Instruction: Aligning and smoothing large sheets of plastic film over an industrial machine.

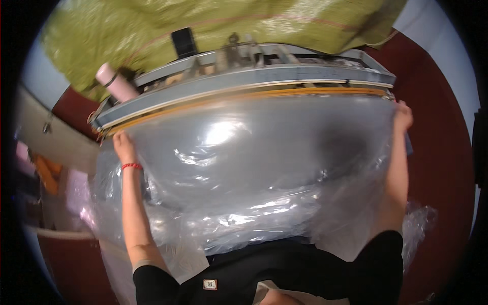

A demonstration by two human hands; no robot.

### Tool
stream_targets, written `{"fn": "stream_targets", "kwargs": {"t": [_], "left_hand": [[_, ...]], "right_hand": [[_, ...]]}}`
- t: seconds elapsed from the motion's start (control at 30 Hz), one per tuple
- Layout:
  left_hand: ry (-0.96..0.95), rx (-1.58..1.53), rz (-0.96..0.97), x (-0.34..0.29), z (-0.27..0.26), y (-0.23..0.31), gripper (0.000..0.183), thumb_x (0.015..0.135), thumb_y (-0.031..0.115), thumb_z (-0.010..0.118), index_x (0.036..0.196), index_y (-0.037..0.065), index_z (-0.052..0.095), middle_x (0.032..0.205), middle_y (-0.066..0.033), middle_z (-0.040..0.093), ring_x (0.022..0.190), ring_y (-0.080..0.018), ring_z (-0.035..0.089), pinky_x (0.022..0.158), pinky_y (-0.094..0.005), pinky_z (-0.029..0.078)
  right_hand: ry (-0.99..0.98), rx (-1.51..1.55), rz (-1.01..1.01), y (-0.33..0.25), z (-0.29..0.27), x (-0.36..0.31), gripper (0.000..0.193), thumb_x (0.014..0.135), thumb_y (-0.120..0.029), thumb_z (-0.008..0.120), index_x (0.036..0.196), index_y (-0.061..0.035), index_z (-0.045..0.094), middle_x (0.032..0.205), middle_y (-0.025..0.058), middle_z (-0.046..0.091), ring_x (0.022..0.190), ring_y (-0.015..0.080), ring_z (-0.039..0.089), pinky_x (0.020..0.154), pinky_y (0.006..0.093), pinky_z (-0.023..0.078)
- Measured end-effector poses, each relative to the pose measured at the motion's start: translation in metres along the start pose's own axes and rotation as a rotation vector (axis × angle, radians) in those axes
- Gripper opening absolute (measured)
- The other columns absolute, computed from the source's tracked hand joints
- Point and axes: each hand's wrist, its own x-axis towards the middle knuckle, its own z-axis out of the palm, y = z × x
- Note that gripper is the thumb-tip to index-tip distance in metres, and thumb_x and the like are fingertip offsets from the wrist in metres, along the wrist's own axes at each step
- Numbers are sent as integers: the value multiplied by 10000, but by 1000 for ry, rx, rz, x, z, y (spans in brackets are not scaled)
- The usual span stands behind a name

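Note:
A wide sheet of clear plastic film point(264, 137) is stretched between my two hands, its far edge along the orange strip point(284, 93) of a long grey metal machine point(244, 76). At the strip's left end my left hand point(123, 145), with a red bracelet on the wrist, is closed on the film's edge. Beyond the strip's right end, my right hand point(403, 118) grips the film's other far corner. The fingertips of both hands are partly hidden. Toward my body the film lies loose and crumpled, with bright reflections.
A pink bottle point(117, 84) leans at the machine's left end, and a black phone-like slab point(184, 43) stands behind it. Yellow-green woven sheeting point(244, 23) covers the back. Pink and orange things lie blurred at far left. Dark red floor point(437, 147) shows at right.

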Motion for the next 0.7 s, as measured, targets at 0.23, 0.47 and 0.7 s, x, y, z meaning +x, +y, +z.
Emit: {"fn": "stream_targets", "kwargs": {"t": [0.23,0.47,0.7], "left_hand": [[21,167,114,58,-8,-67,190,826,156,523,663,88,452,585,49,417,521,-38,343,472,-178,283],[33,95,152,70,-4,-79,180,801,162,573,653,83,506,596,57,445,533,-38,364,471,-183,289],[71,85,-36,69,-12,-73,158,794,152,556,706,74,451,639,-16,508,505,-103,460,449,-202,369]], "right_hand": [[-27,638,219,-17,105,-16,241,795,-238,586,738,-4,583,674,37,567,634,92,482,607,237,398],[-12,736,352,-25,111,-14,223,727,-202,665,696,-29,528,619,16,536,540,75,473,497,223,383],[-25,786,497,-37,90,-11,163,818,-137,489,926,-28,435,694,89,538,420,146,500,352,228,362]]}}
